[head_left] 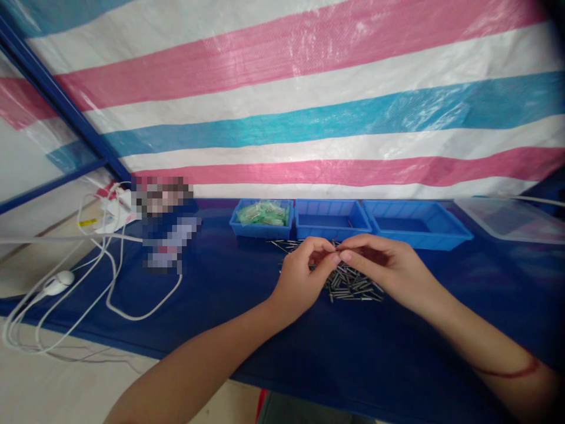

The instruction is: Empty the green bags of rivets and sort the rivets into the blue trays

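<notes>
Over a pile of thin metal pieces, like long pins or blind rivets, my two hands meet fingertip to fingertip. My left hand is closed in a pinch, thumb against index finger. Likewise pinched, my right hand touches the left at the thumbs. Whatever small thing sits between the fingertips is too hidden to name. Part of the pile disappears behind both hands, and a few loose pieces show past the left knuckles.
Behind the pile stand a blue bin with green-tinted packets, a middle blue bin and a right blue bin. A clear plastic lid lies far right. White cables cross the left side; striped sheeting hangs behind.
</notes>
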